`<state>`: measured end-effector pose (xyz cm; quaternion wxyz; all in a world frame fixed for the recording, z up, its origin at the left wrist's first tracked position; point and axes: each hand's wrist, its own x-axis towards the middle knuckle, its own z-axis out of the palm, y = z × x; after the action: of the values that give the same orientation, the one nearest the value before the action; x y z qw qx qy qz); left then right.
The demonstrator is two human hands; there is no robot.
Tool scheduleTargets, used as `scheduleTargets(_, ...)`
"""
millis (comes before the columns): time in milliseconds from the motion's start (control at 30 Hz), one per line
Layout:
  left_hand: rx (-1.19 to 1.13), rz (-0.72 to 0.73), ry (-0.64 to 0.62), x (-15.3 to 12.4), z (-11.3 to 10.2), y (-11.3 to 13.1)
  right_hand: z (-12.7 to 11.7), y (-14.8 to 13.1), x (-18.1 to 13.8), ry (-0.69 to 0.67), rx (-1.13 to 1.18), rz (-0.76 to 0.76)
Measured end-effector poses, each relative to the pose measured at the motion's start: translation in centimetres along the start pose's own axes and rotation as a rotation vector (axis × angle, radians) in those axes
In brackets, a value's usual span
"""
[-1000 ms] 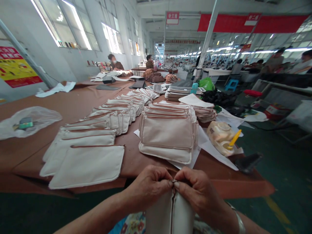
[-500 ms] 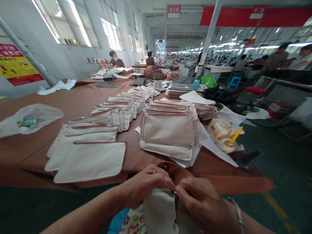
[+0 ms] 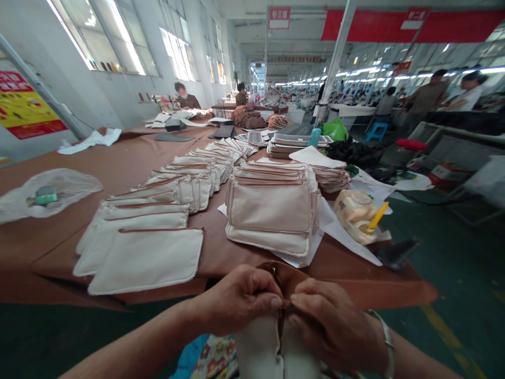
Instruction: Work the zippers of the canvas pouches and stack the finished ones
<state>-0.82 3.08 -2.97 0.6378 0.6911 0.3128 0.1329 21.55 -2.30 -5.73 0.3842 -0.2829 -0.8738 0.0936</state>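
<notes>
Both my hands pinch the top of a cream canvas pouch (image 3: 272, 345) that stands upright in my lap at the bottom centre. My left hand (image 3: 240, 297) grips the left edge of its opening, fingers curled. Fingers of my right hand (image 3: 329, 321) are closed on the right edge, thumbs almost meeting at the brown zipper. Just beyond my hands, at the table's near edge, stands a stack of finished pouches (image 3: 272, 216) with brown zippers. A long row of flat pouches (image 3: 158, 221) runs away on the left.
The brown-covered table (image 3: 118, 163) carries a plastic bag with a green item (image 3: 43, 197), a beige bag with a yellow tool (image 3: 361, 213), paper sheets and grey trays (image 3: 294, 143). People sit at the far end and stand at right. Green floor lies to the right.
My hands with the pouch dropped lower half a second ago and have stayed near there. The pinch at the zipper end holds.
</notes>
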Motion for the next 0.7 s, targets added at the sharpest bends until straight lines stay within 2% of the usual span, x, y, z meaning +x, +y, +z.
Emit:
scheduleTargets(67, 0.105, 0.038, 0.025, -0.3, 0.0, 0.6, -0.4, -0.2, 0.1, -0.013, 0.169, 0.217)
scheduleTargets(133, 0.206, 0.069, 0.034, -0.4, 0.0, 1.0, -0.8, -0.3, 0.6, -0.088, 0.339, 0.422)
scheduleTargets(200, 0.27, 0.099, 0.02, -0.4, 0.0, 1.1, -1.2, -0.2, 1.3, -0.185, 0.45, 0.541)
scheduleTargets(300, 0.32, 0.129, 0.008, -0.3, 0.0, 1.2, -1.5, 0.1, 2.3, -0.319, 0.549, 0.593)
scheduleTargets(400, 0.317, 0.15, 0.011, -0.4, 0.1, 1.1, -1.2, 0.3, 2.6, -0.373, 0.665, 0.609)
scheduleTargets(533, 0.232, 0.174, 0.013, -0.4, 0.1, 0.9, -0.1, 0.4, 2.0, -0.278, 0.702, 0.562)
scheduleTargets(600, 0.147, 0.12, -0.011, -0.2, -0.1, 0.6, 0.2, 0.3, 1.7, -0.234, 0.636, 0.543)
scheduleTargets(700, -0.006, 0.016, -0.027, 0.1, -0.7, 0.3, 0.1, 0.4, 1.5, -0.237, 0.624, 0.562)
